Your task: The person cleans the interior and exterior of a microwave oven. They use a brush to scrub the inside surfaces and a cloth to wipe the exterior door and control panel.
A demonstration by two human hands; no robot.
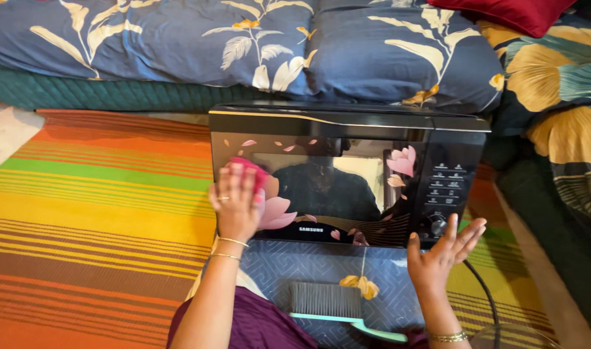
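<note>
Far left, a striped rug [95, 213] in orange, green and yellow covers the floor; nothing lies on it. Moving right, the left hand [236, 201] presses a pink cloth [251, 169] flat against the left part of the glass door of a black microwave [347, 174]; fingers are held together over the cloth, palm down on it, not pinching. The microwave sits on a patterned blue mat [321, 268], door shut, flower print on its front. Judgement: wiping is under way at the door's left side; whether the middle and right of the glass or the control panel [445, 187] are done cannot be told from the shine alone. Near the person, a small brush [326, 302] with grey bristles and pale green handle lies on the mat, untouched. Further right, the right hand [443, 253] is open, fingers spread, holding nothing, at the microwave's near right corner just below the knob [437, 225]; contact with the casing cannot be told. A black cable [483, 291] runs near right. Far side: blue floral bedding [244, 45].
</note>
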